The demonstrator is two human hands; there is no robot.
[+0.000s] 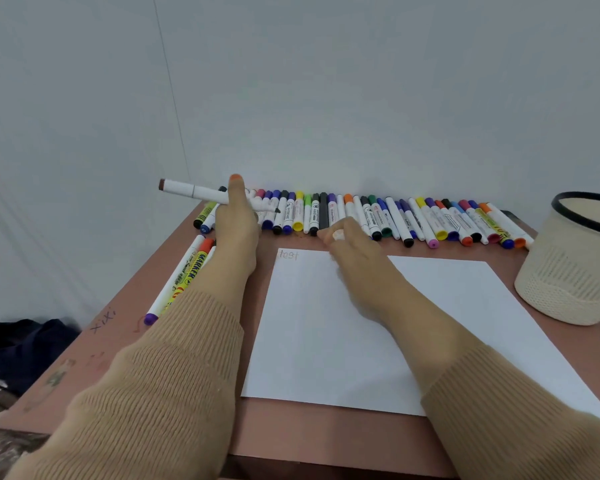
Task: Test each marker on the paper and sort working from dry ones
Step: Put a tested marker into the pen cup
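1. Marker testing at a pinkish-brown table [309, 434]: the person's left hand [238, 223] is raised over the far left part of the tabletop, gripping a white marker [194, 191] crosswise, its brown end to the left and its dark, uncapped tip to the right.
2. The left fingers are curled together round the barrel, and one orange-nailed digit stands up above it.
3. The right hand [347, 237] hovers at the far edge of the paper [326, 341], its fingers bent inward and pinching a small white cap [338, 234]; motion blur hides the exact grip.
4. The white sheet lies flat in the middle of the table, with the word "test" [288, 255] written faintly in its far left corner.
5. A long row of markers [395, 216], capped in many colours, lies side by side along the wall [326, 98] beyond the paper.
6. A smaller group of markers [184, 275] lies apart at the table's left edge, partly under the left forearm.
7. A cream mesh basket [568, 271] with a dark rim stands at the right, just beside the paper.
8. Both arms wear tan knit sleeves [174, 375].
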